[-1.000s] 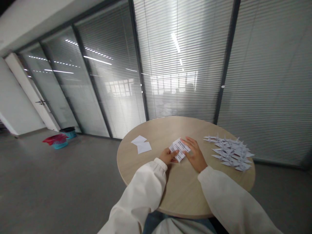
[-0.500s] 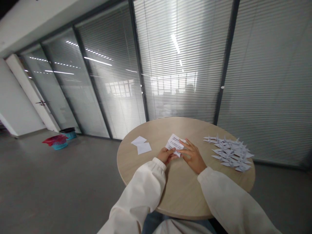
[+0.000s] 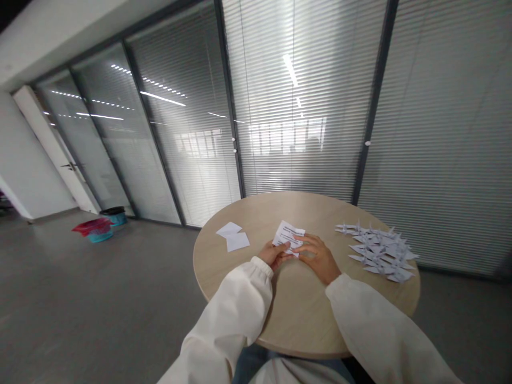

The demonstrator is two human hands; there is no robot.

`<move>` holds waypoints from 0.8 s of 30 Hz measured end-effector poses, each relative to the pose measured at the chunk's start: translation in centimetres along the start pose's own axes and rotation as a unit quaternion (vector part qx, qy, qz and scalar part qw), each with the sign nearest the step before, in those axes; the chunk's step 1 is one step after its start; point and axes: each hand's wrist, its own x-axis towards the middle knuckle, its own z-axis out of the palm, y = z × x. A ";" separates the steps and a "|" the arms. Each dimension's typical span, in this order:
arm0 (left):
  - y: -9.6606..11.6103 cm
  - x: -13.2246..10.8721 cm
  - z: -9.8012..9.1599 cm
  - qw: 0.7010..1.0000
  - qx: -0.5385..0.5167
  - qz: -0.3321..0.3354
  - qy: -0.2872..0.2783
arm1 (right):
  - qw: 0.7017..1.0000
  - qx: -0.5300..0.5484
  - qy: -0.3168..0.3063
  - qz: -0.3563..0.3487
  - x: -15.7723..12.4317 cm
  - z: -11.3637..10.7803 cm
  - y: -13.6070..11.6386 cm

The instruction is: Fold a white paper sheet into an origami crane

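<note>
A small square sheet of printed paper (image 3: 286, 233) is held up just over the table, its dark lines of text facing me. My left hand (image 3: 275, 254) pinches its lower left edge, thumb on top and fingers underneath. At the paper's right edge is my right hand (image 3: 318, 256), its fingers bent over the print and its thumb near the lower corner, closed on the sheet. On the table to the left lie two white paper pieces (image 3: 237, 241). Many folded white paper cranes (image 3: 382, 250) stand crowded together on the right.
The round wooden table (image 3: 296, 320) has its near edge at my lap. Behind it runs a glass partition with blinds (image 3: 300, 170). On the floor at left stand a blue bin with a red bag (image 3: 96, 230) and another with a black bag (image 3: 115, 214).
My right hand's fingers, spread and raised a little before, have come down and closed in on the paper's right edge. The left hand keeps its pinch. The view has shifted slightly.
</note>
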 end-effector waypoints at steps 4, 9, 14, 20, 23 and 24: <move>-0.1 0.2 0.0 1.000 -0.015 0.011 0.016 | 1.000 0.018 0.009 0.011 0.3 -0.2 -0.5; 0.2 -0.1 0.3 0.999 -0.033 0.009 -0.009 | 0.996 0.032 0.058 0.060 0.2 -0.2 -0.5; 0.5 -0.5 0.7 0.999 -0.027 -0.009 -0.033 | 0.987 0.027 0.096 0.125 0.0 -0.1 -0.1; 0.4 -0.4 0.6 0.999 -0.005 -0.007 -0.054 | 0.973 0.125 0.059 0.185 0.0 0.0 0.1; 0.1 -0.2 0.4 0.996 0.047 0.011 -0.081 | 0.970 0.129 0.043 0.203 0.0 0.1 0.2; 0.0 -0.2 0.3 0.994 0.068 0.018 -0.086 | 0.969 0.124 0.038 0.211 0.0 0.1 0.2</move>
